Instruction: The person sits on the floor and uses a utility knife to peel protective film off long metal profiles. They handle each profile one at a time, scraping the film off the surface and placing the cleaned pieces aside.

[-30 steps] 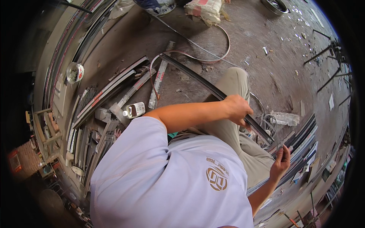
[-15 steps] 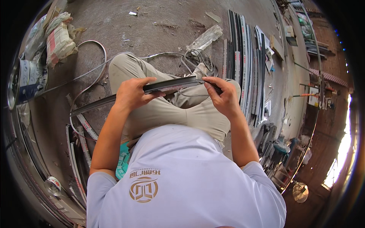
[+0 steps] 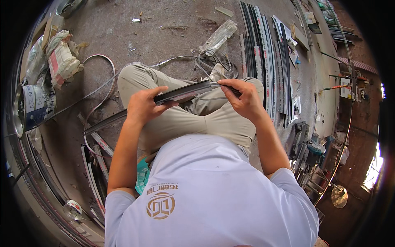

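Observation:
A long dark grey metal profile [image 3: 188,90] lies slantwise above my crossed legs, its left end lower and nearer to me. My left hand [image 3: 145,106] is closed around its middle, thumb on the far side and fingers beneath. At the profile's right end, my right hand [image 3: 245,98] pinches a thin grey strip [image 3: 214,84] between thumb and forefinger, just off the profile's tip. Part of the strip loops below my right hand. Whether the strip sits inside the profile's groove is too small to tell.
A tangled coil of grey strip [image 3: 214,61] lies beyond my knees, beside crumpled clear plastic [image 3: 219,35]. Long profiles [image 3: 263,61] are stacked on the floor to the right. To the left stand a metal bucket [image 3: 39,103] and a wrapped bundle [image 3: 63,61]; offcuts [image 3: 94,177] lie nearer.
My view has turned slightly, so the surroundings sit a little differently. Both hands keep their grips, and the profile and strip stay nearly where they were.

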The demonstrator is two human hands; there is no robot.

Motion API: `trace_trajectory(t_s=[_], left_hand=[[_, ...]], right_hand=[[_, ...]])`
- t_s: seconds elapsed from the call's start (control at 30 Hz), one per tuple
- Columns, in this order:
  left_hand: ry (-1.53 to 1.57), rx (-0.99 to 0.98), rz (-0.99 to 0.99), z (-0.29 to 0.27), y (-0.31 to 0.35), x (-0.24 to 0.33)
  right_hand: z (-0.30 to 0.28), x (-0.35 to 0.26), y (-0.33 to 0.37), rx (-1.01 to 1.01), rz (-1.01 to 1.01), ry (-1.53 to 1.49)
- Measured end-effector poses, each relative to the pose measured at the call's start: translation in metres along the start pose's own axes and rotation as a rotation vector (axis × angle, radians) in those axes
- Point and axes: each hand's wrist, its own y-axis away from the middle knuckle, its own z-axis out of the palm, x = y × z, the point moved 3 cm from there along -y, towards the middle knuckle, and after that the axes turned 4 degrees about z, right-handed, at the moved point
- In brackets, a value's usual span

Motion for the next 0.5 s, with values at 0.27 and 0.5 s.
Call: trace_trajectory(t_s=[0.27, 0.5], left_hand=[[-0.027, -0.015, -0.012, -0.003, -0.001, 0.003], [-0.037, -0.001, -0.013, -0.003, -0.002, 0.002]], right_hand=[[0.001, -0.007, -0.004, -0.019, -0.077, 0.093], [0.009, -0.010, -0.009, -0.013, -0.078, 0.085]])
